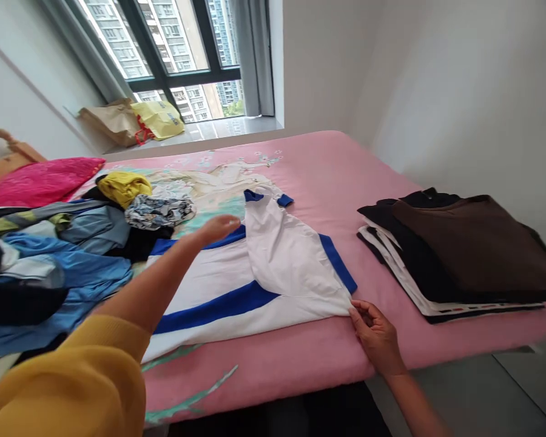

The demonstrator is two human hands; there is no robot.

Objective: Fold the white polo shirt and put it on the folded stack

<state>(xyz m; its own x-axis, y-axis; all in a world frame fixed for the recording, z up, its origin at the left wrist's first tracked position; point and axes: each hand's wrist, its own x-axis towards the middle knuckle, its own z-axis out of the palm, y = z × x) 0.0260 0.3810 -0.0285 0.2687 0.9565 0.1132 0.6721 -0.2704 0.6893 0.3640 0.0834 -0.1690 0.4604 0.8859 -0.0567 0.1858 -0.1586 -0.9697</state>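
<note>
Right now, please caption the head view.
Left hand hovers over a white and blue shirt; right hand touches its hem.

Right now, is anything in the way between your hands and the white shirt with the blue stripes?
No, nothing visible stands in the way. The left hand is open over the white shirt with blue stripes, and the right hand is at its bottom edge, with nothing between them and the cloth.

A tall window [164,54] at twelve o'clock looks onto apartment towers, a grey curtain [255,54] beside it; white wall [464,91] at two o'clock, grey floor [477,394] at four.
</note>
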